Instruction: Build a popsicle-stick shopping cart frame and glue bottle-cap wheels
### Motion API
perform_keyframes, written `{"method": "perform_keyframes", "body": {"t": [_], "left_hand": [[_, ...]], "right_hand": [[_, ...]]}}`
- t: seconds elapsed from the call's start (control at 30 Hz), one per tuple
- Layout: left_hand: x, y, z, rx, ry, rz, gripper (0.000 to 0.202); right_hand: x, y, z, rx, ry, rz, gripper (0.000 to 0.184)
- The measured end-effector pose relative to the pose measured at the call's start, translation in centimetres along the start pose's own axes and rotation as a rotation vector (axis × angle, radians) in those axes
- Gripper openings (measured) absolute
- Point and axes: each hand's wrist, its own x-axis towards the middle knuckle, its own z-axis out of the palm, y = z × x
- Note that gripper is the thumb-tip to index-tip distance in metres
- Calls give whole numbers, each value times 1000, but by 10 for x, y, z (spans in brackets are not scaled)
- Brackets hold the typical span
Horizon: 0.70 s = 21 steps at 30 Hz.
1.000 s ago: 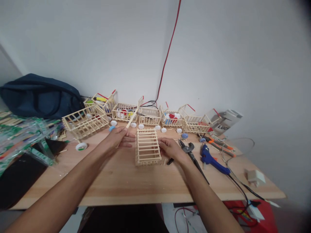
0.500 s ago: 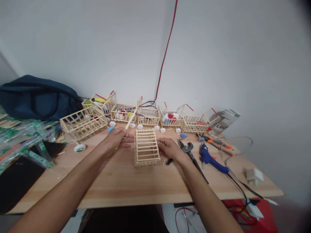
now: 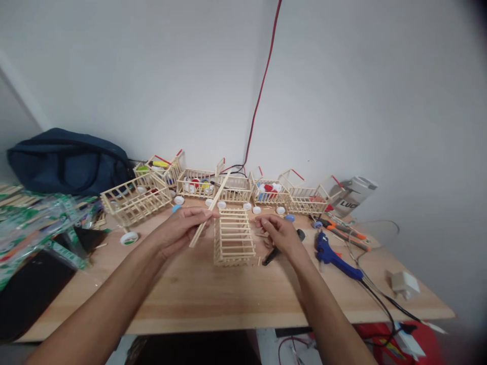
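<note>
My left hand is closed, pinching two thin wooden sticks that slant up and away. Between my hands, a small basket frame of wooden sticks rests on the table with slats across its top. My right hand is just right of the frame, its fingers curled and thumb and forefinger close together. I cannot make out what is in them. Partly hidden under this hand and arm are black-handled pliers and a small dark object.
Several stick-built carts with bottle-cap wheels, including a large one, line the wall. A blue glue gun and orange-handled pliers lie right, near a white adapter. Plastic packets and a dark-blue bag are left.
My left hand has turned the sticks and brought them closer to the frame. My right hand has drawn slightly right, off the frame's side, and now covers much of the pliers.
</note>
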Motion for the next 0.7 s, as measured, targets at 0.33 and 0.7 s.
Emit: {"method": "perform_keyframes", "body": {"t": [0.33, 0.7], "left_hand": [[-15, -9, 32, -37, -150, -25, 31], [-43, -16, 61, 317, -203, 51, 30]], "right_hand": [[-76, -61, 30, -189, -84, -161, 20], [-125, -38, 50, 419, -486, 268, 49]]}}
